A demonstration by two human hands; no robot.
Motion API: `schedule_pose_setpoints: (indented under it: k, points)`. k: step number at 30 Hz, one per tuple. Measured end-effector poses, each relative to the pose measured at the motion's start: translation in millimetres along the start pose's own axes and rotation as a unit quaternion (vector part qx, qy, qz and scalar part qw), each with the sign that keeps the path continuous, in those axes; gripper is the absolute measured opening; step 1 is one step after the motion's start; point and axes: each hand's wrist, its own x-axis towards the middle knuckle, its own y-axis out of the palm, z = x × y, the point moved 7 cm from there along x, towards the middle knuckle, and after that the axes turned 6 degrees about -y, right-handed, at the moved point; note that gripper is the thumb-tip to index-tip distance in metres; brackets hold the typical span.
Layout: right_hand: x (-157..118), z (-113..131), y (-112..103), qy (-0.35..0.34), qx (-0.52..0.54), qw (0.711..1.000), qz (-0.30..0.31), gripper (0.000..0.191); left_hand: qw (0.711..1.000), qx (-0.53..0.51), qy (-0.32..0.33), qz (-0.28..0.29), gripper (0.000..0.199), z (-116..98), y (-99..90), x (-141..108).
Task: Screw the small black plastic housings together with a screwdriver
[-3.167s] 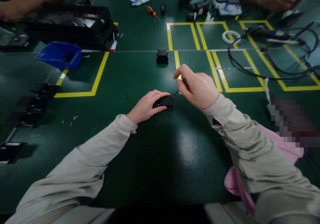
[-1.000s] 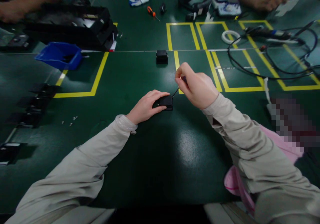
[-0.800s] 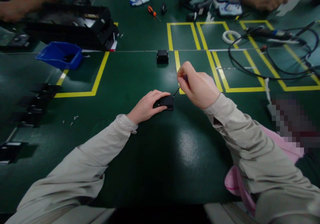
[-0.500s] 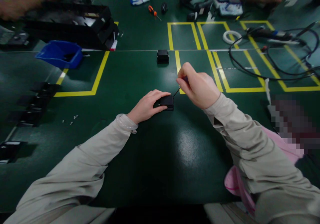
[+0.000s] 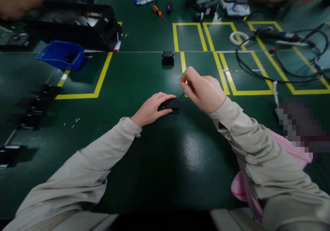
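On the green table, my left hand [image 5: 154,109] grips a small black box [image 5: 172,105], thumb on the near side and fingers on the far side. My right hand [image 5: 203,89] is closed around the handle of a thin screwdriver [image 5: 182,96], whose dark shaft slants down to the box's right far corner. Most of the handle is hidden in the fist. A second black box [image 5: 168,58] stands farther back, touched by neither hand.
Small screws [image 5: 73,126] lie at the left, near a row of black parts [image 5: 32,115]. A blue bin [image 5: 62,55] sits behind them. Black cables [image 5: 260,73] and a white tape ring [image 5: 239,38] are at the right. Other people's hands show at the far edge.
My right hand has shifted slightly left with the screwdriver, whose tip remains at the box's corner. My left hand and the box look unmoved. At the far right, another person's hands have moved.
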Motion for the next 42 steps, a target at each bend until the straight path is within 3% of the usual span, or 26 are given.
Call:
schedule_pose_setpoints:
  k: [8,12,22,29,34,42]
  points:
    - [-1.7,6.2,-3.6,-0.040,-0.001,0.999,-0.026,0.030,1.000,0.003,0.000,-0.001,0.046,0.7,0.4,-0.4]
    - [-1.9,2.6,-1.3,-0.009,-0.042,0.999,-0.005,0.041,1.000,0.002,0.000,0.000,0.046,0.4,0.5,-0.5]
    - [-1.0,-1.2,1.0,-0.004,-0.026,0.999,-0.032,0.038,1.000,0.003,-0.001,-0.001,0.047,0.1,0.3,0.2]
    - [-0.8,-2.2,-0.1,0.024,-0.048,0.999,-0.002,0.037,1.000,0.002,-0.001,0.000,0.046,-0.8,-0.5,-0.2]
    - [-0.2,-3.4,1.0,0.027,-0.004,1.000,-0.012,0.036,1.000,0.002,0.000,-0.002,0.046,-1.2,-1.1,-0.5]
    - [-0.1,-3.3,0.6,0.021,-0.022,0.999,-0.011,0.033,1.000,0.001,-0.004,0.002,0.046,-0.3,0.0,-0.1]
